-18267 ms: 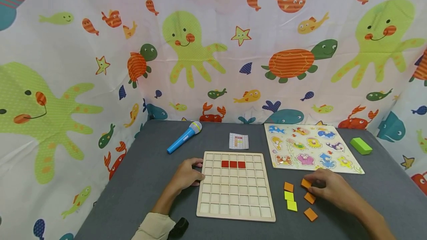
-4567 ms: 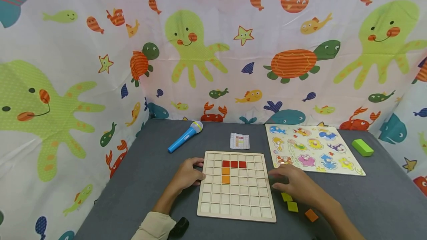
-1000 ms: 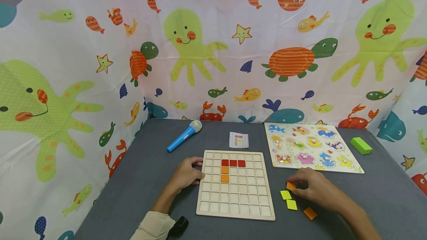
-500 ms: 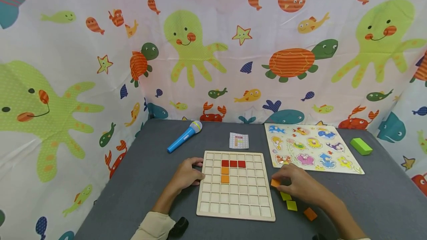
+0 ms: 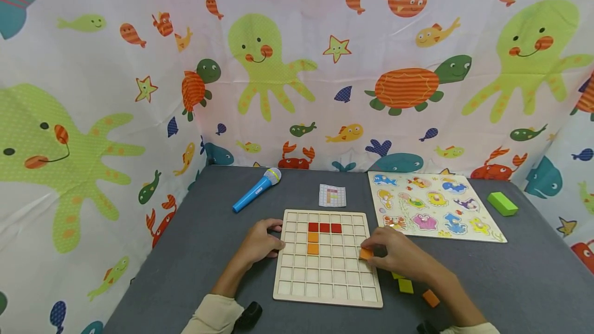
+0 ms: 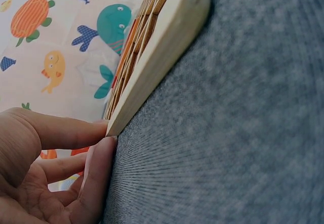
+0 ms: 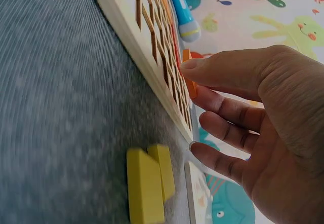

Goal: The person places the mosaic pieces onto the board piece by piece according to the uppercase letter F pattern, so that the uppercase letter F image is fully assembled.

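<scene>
A wooden grid board [image 5: 327, 282] lies in front of me, with a row of red square tiles [image 5: 325, 228] and two orange tiles [image 5: 313, 243] below its left end. My left hand [image 5: 260, 241] holds the board's left edge between thumb and finger; the left wrist view shows the thumb [image 6: 76, 133] at that edge. Over the board's right edge, my right hand [image 5: 401, 254] pinches an orange tile [image 7: 189, 74] between thumb and forefinger. Yellow tiles [image 5: 406, 286] and one loose orange tile [image 5: 430, 298] lie on the table, right of the board.
Behind the board lie a small card with a coloured grid [image 5: 332, 196] and a blue toy microphone [image 5: 252, 194]. A sea-animal puzzle board [image 5: 436, 205] and a green block [image 5: 502, 203] occupy the back right. A printed cloth [image 5: 297, 66] hangs around the table.
My right hand has picked up an orange tile from beside the yellow ones and carried it left to the board's right edge. Earlier, two orange tiles came onto the board. The left hand stays put.
</scene>
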`<state>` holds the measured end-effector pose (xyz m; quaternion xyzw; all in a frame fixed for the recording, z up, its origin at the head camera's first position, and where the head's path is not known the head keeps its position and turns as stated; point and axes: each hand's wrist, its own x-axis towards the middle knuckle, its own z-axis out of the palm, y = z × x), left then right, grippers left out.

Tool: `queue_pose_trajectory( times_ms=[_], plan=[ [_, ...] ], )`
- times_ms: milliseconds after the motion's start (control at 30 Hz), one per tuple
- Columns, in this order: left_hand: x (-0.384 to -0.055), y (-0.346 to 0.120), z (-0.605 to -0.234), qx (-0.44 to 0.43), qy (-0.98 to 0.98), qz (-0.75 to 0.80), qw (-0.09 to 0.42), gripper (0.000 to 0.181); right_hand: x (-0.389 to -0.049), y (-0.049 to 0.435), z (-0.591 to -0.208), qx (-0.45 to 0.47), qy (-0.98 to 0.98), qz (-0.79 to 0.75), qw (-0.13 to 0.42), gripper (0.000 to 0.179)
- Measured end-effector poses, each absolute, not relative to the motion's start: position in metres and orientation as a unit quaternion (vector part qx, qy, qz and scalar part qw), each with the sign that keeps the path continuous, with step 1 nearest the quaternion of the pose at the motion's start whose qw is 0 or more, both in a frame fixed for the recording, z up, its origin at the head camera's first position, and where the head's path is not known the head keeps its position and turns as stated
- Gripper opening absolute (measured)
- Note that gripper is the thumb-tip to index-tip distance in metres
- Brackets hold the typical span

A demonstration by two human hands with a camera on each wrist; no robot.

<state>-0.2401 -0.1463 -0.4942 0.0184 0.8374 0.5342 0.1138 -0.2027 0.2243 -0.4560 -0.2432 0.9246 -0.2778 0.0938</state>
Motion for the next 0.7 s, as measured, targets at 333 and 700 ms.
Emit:
queue_pose_trajectory(
  times_ms=[333,700],
  plan=[
    [-0.239,-0.147,-0.493,0.016,0.84,0.532,0.109,0.061,-0.208,0.2,-0.457,-0.255,0.916,-0.295,0.093,0.028],
    [-0.239,-0.146,-0.493,0.018,0.84,0.531,0.113,0.061,-0.211,0.176,-0.459,-0.291,0.905,-0.301,0.076,0.026]
  ],
)
